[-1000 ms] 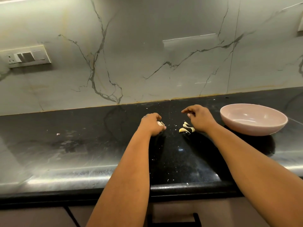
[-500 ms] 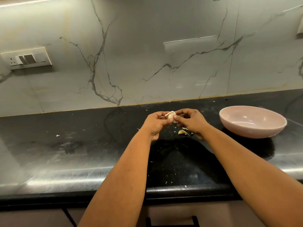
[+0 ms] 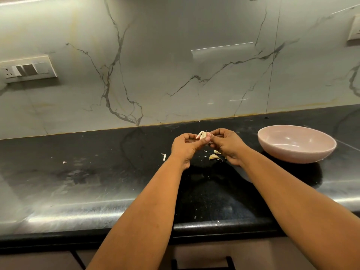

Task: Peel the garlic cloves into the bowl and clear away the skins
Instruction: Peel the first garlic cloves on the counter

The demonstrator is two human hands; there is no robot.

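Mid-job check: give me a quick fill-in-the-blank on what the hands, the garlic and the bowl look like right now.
1. The left hand and right hand together pinch one garlic clove above the ____ countertop.
2. The pink bowl stands to the ____ of both hands.
3. The inside of the bowl holds ____ peeled cloves so far.
4. More cloves lie on the countertop beneath the ____ hand.

Missing words: black; right; no; right
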